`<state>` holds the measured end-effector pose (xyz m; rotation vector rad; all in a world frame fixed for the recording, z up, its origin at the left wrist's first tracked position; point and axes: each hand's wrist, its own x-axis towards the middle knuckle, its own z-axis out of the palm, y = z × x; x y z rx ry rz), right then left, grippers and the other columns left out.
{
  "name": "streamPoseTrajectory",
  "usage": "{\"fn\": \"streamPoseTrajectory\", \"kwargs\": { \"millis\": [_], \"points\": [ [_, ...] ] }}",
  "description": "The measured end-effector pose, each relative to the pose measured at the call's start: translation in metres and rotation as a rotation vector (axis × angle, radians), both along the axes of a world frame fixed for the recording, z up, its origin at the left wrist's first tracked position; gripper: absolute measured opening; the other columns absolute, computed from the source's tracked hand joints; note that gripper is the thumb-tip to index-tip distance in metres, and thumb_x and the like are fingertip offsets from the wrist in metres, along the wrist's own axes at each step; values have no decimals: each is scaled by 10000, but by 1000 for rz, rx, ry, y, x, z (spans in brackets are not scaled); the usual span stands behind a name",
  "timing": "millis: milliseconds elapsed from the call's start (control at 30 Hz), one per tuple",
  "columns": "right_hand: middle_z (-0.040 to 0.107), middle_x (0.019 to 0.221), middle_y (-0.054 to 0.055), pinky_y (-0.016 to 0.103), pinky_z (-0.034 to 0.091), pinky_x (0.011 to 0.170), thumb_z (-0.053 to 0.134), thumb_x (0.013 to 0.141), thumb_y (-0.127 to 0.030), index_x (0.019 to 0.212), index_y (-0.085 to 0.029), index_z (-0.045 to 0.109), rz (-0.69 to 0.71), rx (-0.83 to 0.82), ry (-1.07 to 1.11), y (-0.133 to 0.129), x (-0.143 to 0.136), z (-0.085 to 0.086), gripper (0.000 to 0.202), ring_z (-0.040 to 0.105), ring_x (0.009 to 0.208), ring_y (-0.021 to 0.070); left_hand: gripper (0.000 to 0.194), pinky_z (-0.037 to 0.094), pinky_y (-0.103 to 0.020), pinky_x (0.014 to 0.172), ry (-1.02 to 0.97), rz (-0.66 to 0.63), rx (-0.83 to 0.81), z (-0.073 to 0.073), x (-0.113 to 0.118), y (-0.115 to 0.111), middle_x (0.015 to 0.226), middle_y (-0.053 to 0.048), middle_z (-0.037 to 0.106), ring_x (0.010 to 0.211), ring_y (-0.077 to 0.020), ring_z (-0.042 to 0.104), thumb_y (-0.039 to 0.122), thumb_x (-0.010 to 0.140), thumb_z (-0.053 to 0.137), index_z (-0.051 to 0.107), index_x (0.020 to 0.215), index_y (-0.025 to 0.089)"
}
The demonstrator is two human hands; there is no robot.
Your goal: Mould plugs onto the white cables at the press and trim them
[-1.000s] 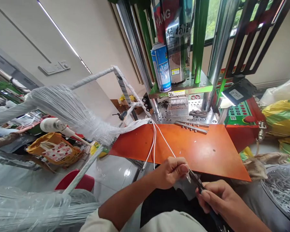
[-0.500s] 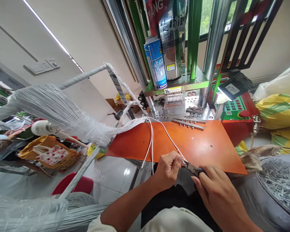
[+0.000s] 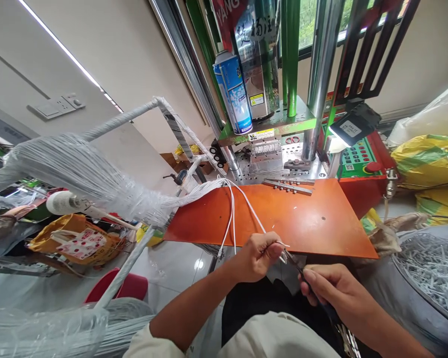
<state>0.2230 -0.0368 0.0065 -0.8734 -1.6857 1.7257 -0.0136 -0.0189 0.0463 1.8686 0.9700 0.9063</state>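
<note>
My left hand (image 3: 259, 256) is closed, thumb and fingers pinching white cable (image 3: 254, 211) near its end. Short white ends stick out past the fingertips. In my right hand (image 3: 334, 286) is a pair of pliers (image 3: 293, 259), whose jaws are at the cable ends beside my left fingers. Whether the jaws touch the cable is hard to make out. Both hands are over the near edge of an orange board (image 3: 306, 219). Other white cables loop down over its left part, one ending in a small connector (image 3: 220, 253).
Metal strips with pins (image 3: 289, 187) lie at the board's back edge, before a green press (image 3: 291, 122) bearing a blue spray can (image 3: 234, 94). Left, a wrapped rack (image 3: 119, 119) carries a thick cable bundle (image 3: 85, 159). A bin of white scraps (image 3: 433, 268) stands right.
My right hand has drawn down and to the right with the pliers, which now point more steeply. White cable ends now show beyond my left fingertips. The whole view has shifted slightly.
</note>
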Motion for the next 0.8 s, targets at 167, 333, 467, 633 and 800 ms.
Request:
{"fn": "streamPoseTrajectory", "kwargs": {
  "millis": [167, 333, 467, 633, 800],
  "points": [
    [623, 785, 61, 299, 437, 680, 440, 1049, -623, 665, -192, 491, -10, -80, 71, -2, -5, -3, 579, 557, 695, 160, 500, 421, -251, 651, -129, -44, -114, -3, -6, 6, 721, -20, 530, 657, -119, 496, 573, 1059, 480, 564, 804, 152],
    [677, 1101, 87, 334, 476, 830, 510, 1069, -419, 771, -207, 616, -380, 759, -343, -4, -7, -5, 381, 629, 930, 203, 415, 509, -294, 840, -166, 124, 10, -7, 4, 2, 979, -106, 678, 884, -181, 647, 466, 1087, 475, 683, 972, 126],
    [665, 1112, 108, 352, 464, 851, 529, 1067, -308, 794, -196, 586, -470, 1096, -490, -5, -11, -5, 301, 615, 942, 214, 388, 531, -301, 878, -174, 142, 27, -7, 12, -4, 1061, -130, 727, 964, -200, 693, 411, 1102, 457, 715, 1069, 124],
    [647, 1024, 96, 344, 448, 805, 512, 1075, -290, 805, -191, 580, -480, 1157, -528, -3, -15, -2, 295, 589, 880, 204, 346, 520, -277, 813, -144, 241, 91, -14, 14, -6, 912, -87, 720, 844, -169, 682, 390, 1099, 480, 695, 1001, 137],
    [583, 867, 38, 287, 431, 681, 468, 1101, -327, 753, -207, 568, -352, 968, -459, -1, -13, 2, 381, 554, 725, 143, 326, 521, -268, 720, -212, 216, 77, -21, 14, -7, 820, -54, 695, 719, -147, 673, 383, 1106, 460, 625, 939, 157]
  ]
}}
